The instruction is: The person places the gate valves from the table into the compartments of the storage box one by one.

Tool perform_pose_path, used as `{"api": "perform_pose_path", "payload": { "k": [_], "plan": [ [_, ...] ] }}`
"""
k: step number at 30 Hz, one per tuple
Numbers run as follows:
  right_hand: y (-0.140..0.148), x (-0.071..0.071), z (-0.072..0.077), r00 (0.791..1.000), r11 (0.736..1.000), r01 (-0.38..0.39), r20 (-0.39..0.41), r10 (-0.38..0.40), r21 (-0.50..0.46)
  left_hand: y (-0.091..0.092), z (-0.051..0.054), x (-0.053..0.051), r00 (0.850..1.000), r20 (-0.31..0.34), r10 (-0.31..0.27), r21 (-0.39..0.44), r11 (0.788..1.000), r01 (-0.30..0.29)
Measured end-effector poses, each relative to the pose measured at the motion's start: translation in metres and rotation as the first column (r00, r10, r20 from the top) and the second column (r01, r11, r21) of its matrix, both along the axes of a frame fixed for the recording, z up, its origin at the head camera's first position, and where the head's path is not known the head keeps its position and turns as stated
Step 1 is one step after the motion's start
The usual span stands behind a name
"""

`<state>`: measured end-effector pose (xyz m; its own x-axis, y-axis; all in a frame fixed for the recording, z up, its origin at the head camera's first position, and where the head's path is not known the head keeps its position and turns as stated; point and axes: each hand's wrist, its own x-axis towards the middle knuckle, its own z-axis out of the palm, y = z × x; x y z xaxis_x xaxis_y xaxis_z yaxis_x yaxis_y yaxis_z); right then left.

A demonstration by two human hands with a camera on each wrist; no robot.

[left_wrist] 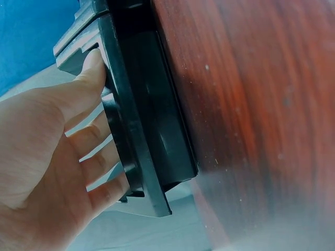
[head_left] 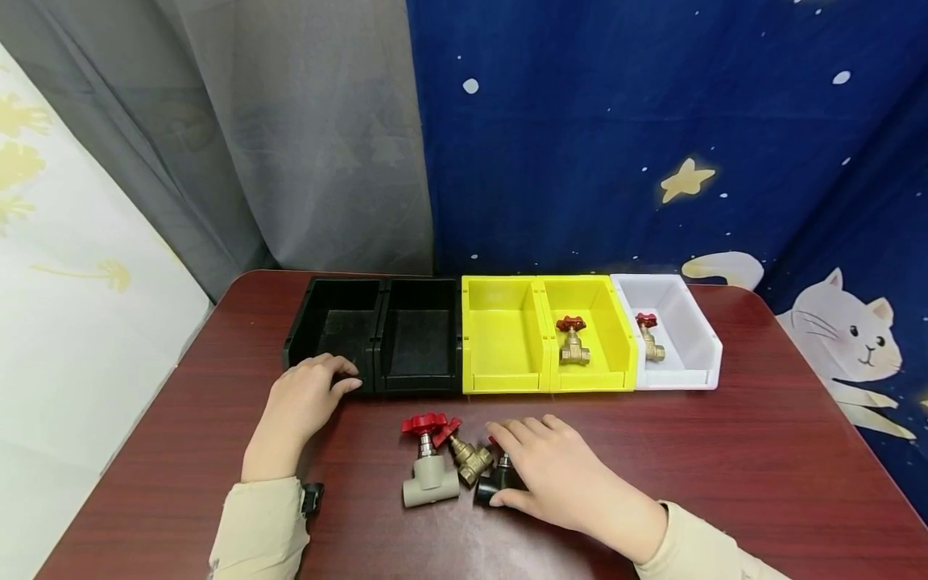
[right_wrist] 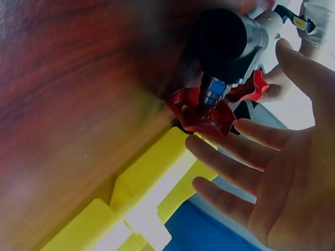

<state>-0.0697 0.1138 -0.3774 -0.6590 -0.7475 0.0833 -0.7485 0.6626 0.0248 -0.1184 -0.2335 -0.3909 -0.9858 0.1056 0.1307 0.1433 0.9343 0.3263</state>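
Observation:
My left hand (head_left: 308, 399) rests at the front rim of the leftmost black bin (head_left: 335, 294). In the left wrist view its thumb (left_wrist: 93, 68) touches the rim, and the other fingers reach over it, spread and loosely bent. Above a black valve (head_left: 500, 477) with a red handwheel (right_wrist: 201, 112) is my right hand (head_left: 554, 471), fingers extended and partly covering it. The right wrist view shows the palm facing this valve, fingertips near the handwheel. Just left of it lie a brass valve (head_left: 471, 461) and a grey tee-shaped valve (head_left: 431, 482), both with red handwheels.
Beside the leftmost bin stand a second black bin (head_left: 420, 292), two yellow bins (head_left: 500, 383) (head_left: 616, 380) and a white bin (head_left: 699, 354), in one row. One brass valve (head_left: 575, 350) lies in the right yellow bin, another brass valve (head_left: 652, 346) in the white one. Curtains hang behind the table.

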Motion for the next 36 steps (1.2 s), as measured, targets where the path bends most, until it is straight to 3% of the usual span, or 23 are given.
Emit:
{"api": "perform_pose_path", "payload": {
  "k": [22, 36],
  "plan": [
    [-0.013, -0.001, -0.012, 0.999, 0.996, 0.005, 0.031, -0.008, 0.084, 0.001, -0.001, -0.004, 1.0, -0.016, -0.015, 0.004, 1.0, 0.015],
    [-0.016, 0.001, -0.014, 0.999, 0.998, 0.022, 0.03, -0.024, 0.054, -0.001, -0.003, 0.0, 1.0, 0.009, -0.002, 0.002, 1.0, 0.002]
  ]
}}
